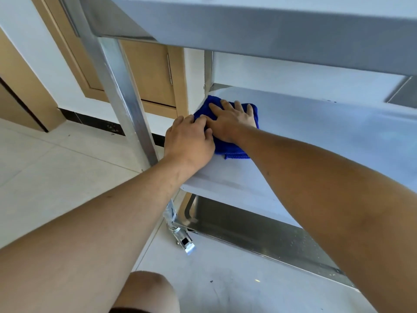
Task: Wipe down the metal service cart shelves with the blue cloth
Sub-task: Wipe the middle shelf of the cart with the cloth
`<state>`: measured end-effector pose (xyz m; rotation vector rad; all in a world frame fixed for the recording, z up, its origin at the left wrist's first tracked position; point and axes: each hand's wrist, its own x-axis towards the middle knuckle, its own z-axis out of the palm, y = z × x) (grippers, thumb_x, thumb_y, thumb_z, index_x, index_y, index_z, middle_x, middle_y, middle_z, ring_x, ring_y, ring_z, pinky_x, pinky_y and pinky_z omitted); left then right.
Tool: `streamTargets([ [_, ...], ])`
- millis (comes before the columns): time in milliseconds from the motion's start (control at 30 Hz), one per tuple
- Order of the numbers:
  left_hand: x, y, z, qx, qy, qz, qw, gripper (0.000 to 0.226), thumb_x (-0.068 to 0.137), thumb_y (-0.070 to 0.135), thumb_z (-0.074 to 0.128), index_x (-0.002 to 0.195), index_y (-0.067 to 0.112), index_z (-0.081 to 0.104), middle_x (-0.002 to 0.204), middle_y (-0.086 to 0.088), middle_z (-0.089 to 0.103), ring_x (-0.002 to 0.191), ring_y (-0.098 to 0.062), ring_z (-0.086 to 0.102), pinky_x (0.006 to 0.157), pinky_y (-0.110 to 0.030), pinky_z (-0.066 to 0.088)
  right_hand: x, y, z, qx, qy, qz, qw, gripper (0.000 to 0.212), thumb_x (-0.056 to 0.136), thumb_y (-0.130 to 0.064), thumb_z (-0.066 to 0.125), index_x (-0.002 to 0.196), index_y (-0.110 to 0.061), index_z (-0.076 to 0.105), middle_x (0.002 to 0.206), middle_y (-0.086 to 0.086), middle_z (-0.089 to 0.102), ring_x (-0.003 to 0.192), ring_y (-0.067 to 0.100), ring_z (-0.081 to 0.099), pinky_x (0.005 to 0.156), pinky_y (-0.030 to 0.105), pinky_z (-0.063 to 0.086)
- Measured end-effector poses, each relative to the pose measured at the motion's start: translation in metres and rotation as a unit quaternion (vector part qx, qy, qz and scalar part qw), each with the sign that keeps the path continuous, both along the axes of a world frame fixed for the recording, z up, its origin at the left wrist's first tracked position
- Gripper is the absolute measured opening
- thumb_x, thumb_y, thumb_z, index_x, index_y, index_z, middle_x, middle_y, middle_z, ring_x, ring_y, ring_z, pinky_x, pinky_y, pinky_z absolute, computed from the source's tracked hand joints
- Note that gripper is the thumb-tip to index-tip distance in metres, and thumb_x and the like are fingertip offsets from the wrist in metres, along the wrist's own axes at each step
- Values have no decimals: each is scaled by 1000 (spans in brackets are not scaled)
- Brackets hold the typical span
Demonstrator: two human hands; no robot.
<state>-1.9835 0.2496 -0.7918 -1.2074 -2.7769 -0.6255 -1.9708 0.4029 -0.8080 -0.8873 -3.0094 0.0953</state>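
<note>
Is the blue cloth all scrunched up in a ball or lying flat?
Flat. The blue cloth lies on the middle shelf, with the right hand spread on it.
</note>
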Motion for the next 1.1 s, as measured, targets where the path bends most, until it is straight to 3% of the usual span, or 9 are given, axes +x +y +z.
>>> streamTargets([
  [100, 19, 2, 2, 3, 8, -10, 1000, 30, 96, 30, 38, 115, 16, 58, 120, -6, 60, 120, -29, 45, 104, -46, 38, 25, -2, 0, -1, 6, 11, 1000, 66, 98, -65, 21, 159, -38, 16, 168, -1, 15, 153, 31, 8, 122, 57, 1],
  [300, 67, 33, 11, -1, 27, -51, 998, 44, 99, 32, 40, 139, 16, 48, 143, -9, 49, 137, -28, 34, 112, -42, 29, 90, 29, -2, -19, 23, -17, 999, 68, 98, -67, 18, 159, -37, 18, 168, -4, 13, 154, 26, 4, 123, 54, -2],
  [500, 117, 80, 13, -15, 53, -104, 993, 47, 99, 36, 40, 141, 16, 47, 142, -8, 50, 136, -28, 37, 111, -43, 34, 163, 73, -5, -13, 36, -75, 996, 68, 96, -70, 19, 156, -37, 26, 166, -4, 20, 153, 27, 10, 122, 53, 0],
  [600, 146, 106, 10, -16, 52, -136, 989, 44, 99, 35, 40, 136, 16, 51, 136, -8, 54, 130, -28, 41, 107, -43, 37, 205, 99, -6, -8, 47, -108, 993, 66, 95, -71, 21, 149, -38, 36, 160, -4, 31, 148, 27, 19, 120, 53, 5],
  [833, 219, 161, 2, 6, 57, -218, 974, 38, 97, 33, 43, 126, 12, 58, 126, -9, 59, 122, -29, 45, 101, -42, 41, 316, 164, -8, -4, 55, -217, 975, 63, 92, -71, 23, 144, -39, 41, 154, -5, 38, 143, 27, 26, 117, 53, 12],
  [1100, 285, 190, -11, 9, 49, -296, 954, 40, 97, 32, 44, 129, 11, 57, 129, -8, 59, 122, -30, 47, 102, -42, 41, 401, 175, -7, 4, 54, -283, 958, 60, 93, -69, 23, 140, -38, 44, 151, -4, 41, 140, 28, 29, 117, 54, 13],
])
